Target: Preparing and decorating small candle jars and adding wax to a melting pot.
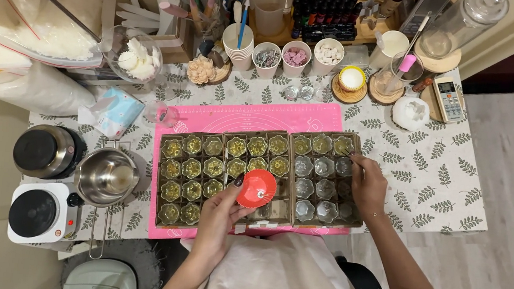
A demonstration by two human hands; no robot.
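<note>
— Steel first, on the left: what stands there?

— A black-lidded pot [48,151], a white hotplate [37,212] below it, and a steel pouring pot [106,176] with a pale pool inside.

— And on the pink mat [253,116]?

— Three cardboard trays side by side, each divided into cells holding small clear flower-shaped cups. The left tray [191,172] shows twelve cups, all filled yellowish. The middle tray [257,163] is partly covered by the hand; I count about seven filled cups, though more may be hidden. The right tray [324,178] has three filled cups in its top row and roughly eight clear ones below.

— Where is the orange dish?

— The left hand [220,217] rises from below, palm turned up, fingers curled and pinching a small orange dish [257,188] at its rim, just over the middle tray. A little white piece sits in the dish.

— The right hand?

— The right hand [366,185] rests on the right tray's edge, wrist bent, fingertips pressed together on a thin stick [351,155] aimed at a top-row cup.

— Behind?

— Three paper cups [295,57] of small pieces, grey, pink and white.
</note>
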